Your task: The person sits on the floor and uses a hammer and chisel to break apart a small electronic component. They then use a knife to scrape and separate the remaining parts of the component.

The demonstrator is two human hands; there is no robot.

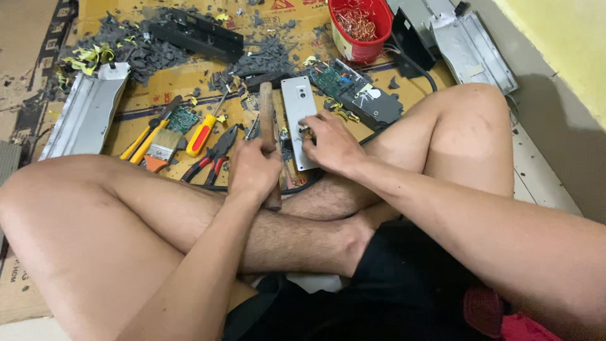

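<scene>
Head view looks down on a person sitting cross-legged on a cardboard sheet spread over the floor. The left hand is wrapped tight around the wooden handle of a hammer, which points away from the body toward the far edge of the cardboard; the head end is hard to make out among the debris. The right hand presses down on a narrow grey metal plate, fingertips pinched on a small part near the plate's middle; what that part is cannot be told.

The plate lies just in front of the crossed shins, near the middle of the cardboard, with a green circuit board touching or just beside its far right end. Left of the hammer lie red-handled pliers, a yellow and red screwdriver and a paintbrush. A red bucket of copper wire stands at the far edge, and grey shards are strewn around it.

The step in hand looks like steadying the plate while the hammer is readied. A strike would call for the right fingers to stay clear of the hammer's path and for the plate to lie flat.
</scene>
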